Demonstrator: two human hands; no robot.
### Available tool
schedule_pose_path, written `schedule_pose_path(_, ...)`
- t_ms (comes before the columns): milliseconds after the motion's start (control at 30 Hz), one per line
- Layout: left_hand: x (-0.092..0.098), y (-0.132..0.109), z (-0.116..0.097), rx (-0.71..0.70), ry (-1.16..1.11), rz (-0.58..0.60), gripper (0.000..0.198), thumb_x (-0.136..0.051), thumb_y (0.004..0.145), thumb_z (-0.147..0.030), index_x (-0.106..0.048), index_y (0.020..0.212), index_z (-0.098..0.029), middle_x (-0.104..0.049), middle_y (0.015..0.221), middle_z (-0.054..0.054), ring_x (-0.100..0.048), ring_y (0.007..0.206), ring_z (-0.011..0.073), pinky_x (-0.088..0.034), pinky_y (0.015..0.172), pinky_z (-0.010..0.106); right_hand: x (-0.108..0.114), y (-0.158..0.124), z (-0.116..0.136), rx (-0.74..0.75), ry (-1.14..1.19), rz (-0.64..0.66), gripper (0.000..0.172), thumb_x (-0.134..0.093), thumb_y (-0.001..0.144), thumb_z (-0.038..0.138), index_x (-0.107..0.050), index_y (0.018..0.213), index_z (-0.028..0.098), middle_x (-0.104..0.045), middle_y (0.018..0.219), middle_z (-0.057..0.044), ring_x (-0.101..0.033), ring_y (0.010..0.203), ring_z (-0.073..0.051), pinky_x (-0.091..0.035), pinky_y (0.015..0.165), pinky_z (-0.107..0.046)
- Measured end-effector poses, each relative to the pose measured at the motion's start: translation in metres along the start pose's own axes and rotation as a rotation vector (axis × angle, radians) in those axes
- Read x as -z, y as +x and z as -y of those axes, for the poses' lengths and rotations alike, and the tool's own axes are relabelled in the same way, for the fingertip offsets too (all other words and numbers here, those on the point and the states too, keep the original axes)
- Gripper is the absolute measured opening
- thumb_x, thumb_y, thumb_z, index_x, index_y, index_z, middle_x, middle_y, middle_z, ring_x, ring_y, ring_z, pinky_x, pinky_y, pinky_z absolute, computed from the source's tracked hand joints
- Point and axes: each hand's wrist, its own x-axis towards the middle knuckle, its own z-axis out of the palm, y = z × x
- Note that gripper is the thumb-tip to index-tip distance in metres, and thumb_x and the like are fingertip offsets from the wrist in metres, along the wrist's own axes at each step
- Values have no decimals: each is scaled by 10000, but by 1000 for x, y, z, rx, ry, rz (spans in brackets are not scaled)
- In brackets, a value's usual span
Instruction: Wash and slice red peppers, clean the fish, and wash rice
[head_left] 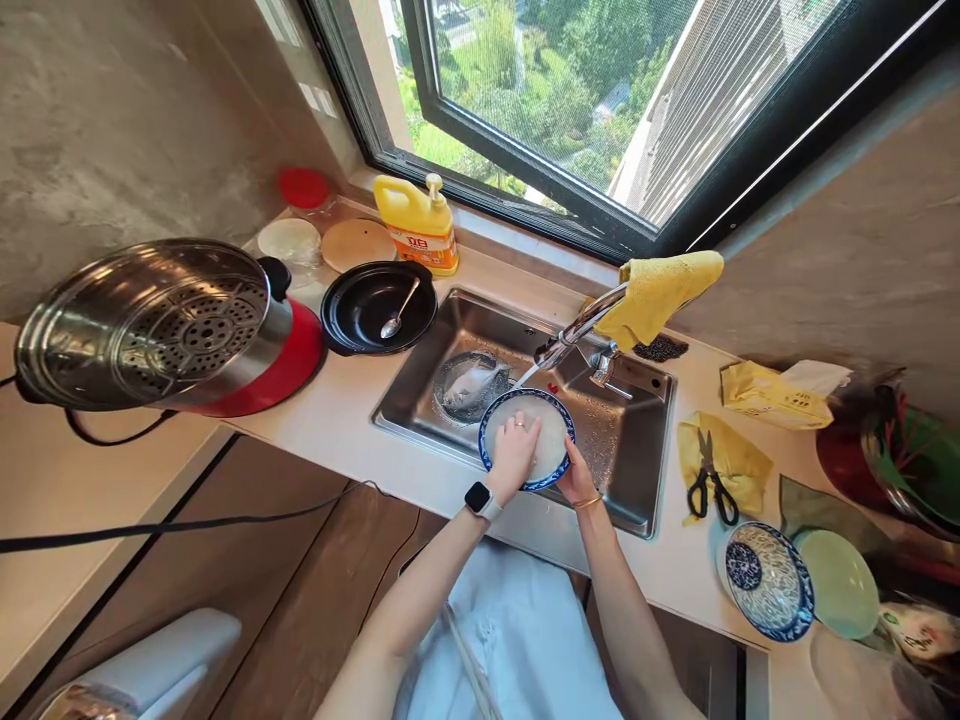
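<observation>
Over the front of the steel sink [409, 405], my right hand [576, 475] grips the rim of a blue-and-white bowl [486, 425] from the right. Cloudy whitish liquid fills the bowl. My left hand [514, 452] reaches down into that liquid with the thumb apart from the fingers; its fingertips are partly hidden. A thin stream of water falls from the faucet [559, 345] near the bowl's far rim. Behind the bowl, a clear round dish [448, 395] in the sink holds a pale, fish-like piece [476, 383].
Left of the sink are a black pan [345, 335] with a spoon [400, 310], a yellow soap jug [420, 225] and a large steamer [247, 365]. A yellow cloth [660, 290] hangs on the faucet. Scissors [709, 475] and a patterned bowl [776, 580] lie at right.
</observation>
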Motion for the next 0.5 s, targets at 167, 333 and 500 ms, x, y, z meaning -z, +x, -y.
schedule_pose_path(167,1,8,-19,-4,13,24,407,-352,951,-169,-438,1347,-209,-529,1270,160,-550,1070,249,-470,831,362,0,3,-4,5,31,-28,329,-610,797,470,-687,1049,272,-724,1108,21,-610,1166,-230,-537,935,-384)
schedule_pose_path(333,1,1,-10,-252,8,72,363,-381,949,-153,-483,1293,-207,-572,1202,120,-557,1055,224,-457,856,342,2,3,-2,-10,50,-28,324,-626,792,490,-699,1007,259,-733,1080,22,-601,1179,-224,-532,945,-368)
schedule_pose_path(500,7,4,3,-126,96,2,290,-376,952,-166,-576,1160,-181,-567,1201,145,-530,1107,269,-445,876,386,0,1,-2,-5,68,-31,345,-649,779,469,-698,1037,245,-723,1113,18,-595,1187,-238,-533,947,-374)
